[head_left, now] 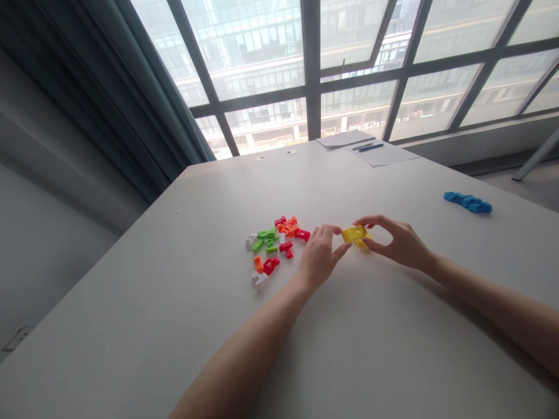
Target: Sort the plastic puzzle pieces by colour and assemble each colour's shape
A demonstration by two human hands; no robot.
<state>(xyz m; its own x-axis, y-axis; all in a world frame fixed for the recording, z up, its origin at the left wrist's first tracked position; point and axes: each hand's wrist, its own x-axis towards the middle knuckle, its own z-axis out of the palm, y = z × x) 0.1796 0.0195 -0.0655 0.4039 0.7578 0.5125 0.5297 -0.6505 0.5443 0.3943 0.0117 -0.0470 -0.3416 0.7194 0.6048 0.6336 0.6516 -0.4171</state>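
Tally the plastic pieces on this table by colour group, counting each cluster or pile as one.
Yellow cluster, between the left hand and right hand: 1
Blue cluster: 1
Mixed pile of red, orange, green and white: 1 (its pieces overlap too much to count surely)
Total: 3

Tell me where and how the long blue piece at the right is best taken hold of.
Pinch the blue piece across its middle, probably from above with the nearer right hand: it lies low on the table, much longer than wide.
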